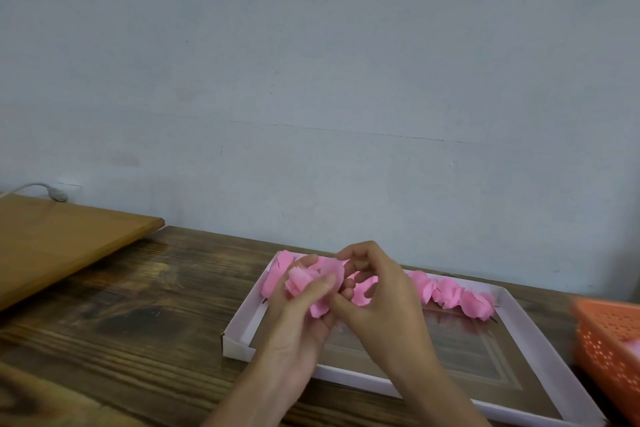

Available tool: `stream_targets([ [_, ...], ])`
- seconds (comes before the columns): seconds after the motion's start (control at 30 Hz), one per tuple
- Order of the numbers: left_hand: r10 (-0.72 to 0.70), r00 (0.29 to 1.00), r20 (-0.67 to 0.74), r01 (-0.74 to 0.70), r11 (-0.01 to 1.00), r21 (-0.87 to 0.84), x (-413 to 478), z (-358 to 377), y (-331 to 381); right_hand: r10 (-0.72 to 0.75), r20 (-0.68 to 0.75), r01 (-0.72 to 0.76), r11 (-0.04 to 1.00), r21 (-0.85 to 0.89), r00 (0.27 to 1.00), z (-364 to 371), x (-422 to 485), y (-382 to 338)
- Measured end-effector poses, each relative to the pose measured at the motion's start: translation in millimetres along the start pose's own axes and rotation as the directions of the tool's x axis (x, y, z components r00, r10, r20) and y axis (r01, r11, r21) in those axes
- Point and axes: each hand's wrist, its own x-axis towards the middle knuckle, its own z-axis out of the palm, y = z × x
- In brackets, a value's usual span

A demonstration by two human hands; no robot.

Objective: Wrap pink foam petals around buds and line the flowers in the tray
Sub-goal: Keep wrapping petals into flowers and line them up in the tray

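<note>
Above the near left part of a shallow white tray (540,336), my left hand (298,319) grips a pink foam flower (303,279), its thumb lying across the petals. My right hand (377,298) curls its fingers around the outer pink petal (362,289) on the flower's right side. A row of finished pink flowers (450,293) lies along the tray's far wall, partly hidden behind my hands. The bud inside the petals is hidden.
The tray sits on a dark wooden table (121,315). An orange perforated basket (613,350) stands at the right edge. A light brown board (55,243) lies at the far left, with a white cable (41,189) behind it. A pale wall rises behind.
</note>
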Motion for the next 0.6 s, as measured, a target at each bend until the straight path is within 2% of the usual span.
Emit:
stream_targets([
  [0.17, 0.003, 0.996, 0.089, 0.005, 0.995, -0.095, 5.6, -9.9, -2.9, 0.012, -0.045, -0.01, 0.999, 0.044, 0.999, -2.6, 1.4, -0.9],
  [0.37, 0.015, 0.986, 0.164, -0.008, 0.999, -0.046, 8.4, -12.0, -0.7, -0.014, -0.142, 0.008, 0.999, -0.043, 0.99, -3.3, -0.3, -3.7],
  [0.6, -0.004, 0.986, 0.166, 0.005, 1.0, -0.006, 4.0, -7.3, -3.1, -0.031, -0.222, 0.008, 0.995, -0.103, 0.974, 0.5, -1.9, -3.4],
])
